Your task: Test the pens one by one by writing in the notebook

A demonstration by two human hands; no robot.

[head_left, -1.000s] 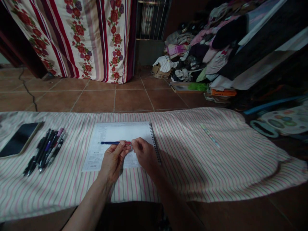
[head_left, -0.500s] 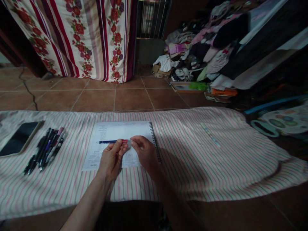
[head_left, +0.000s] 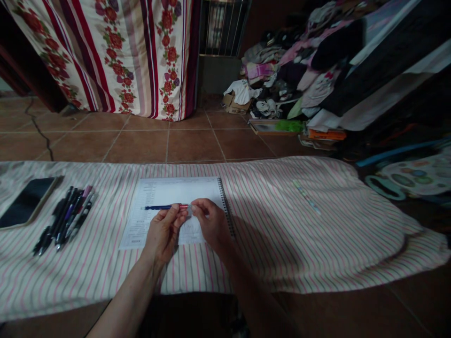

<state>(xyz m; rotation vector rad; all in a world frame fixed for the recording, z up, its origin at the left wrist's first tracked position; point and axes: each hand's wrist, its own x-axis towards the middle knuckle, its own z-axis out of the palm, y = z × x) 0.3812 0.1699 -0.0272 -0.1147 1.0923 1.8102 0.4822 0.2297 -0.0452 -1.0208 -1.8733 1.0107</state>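
Note:
A blue pen with a red grip point(head_left: 160, 207) is held level over a spiral notebook point(head_left: 176, 193) that lies open on a striped cloth point(head_left: 282, 234). My left hand point(head_left: 165, 232) pinches the red end of the pen, fingers closed. My right hand point(head_left: 210, 220) meets it from the right, its fingertips pinched at the pen's tip end. Whether a small part is between the right fingers I cannot make out.
A row of several pens point(head_left: 66, 217) lies on the cloth at the left, beside a dark phone point(head_left: 26, 201). Another slim pen point(head_left: 306, 197) lies on the cloth to the right. A floral curtain point(head_left: 116, 56) and a pile of clothes point(head_left: 299, 70) stand beyond the tiled floor.
Both hands and the pen have shifted slightly up and left over the notebook; the grip looks the same.

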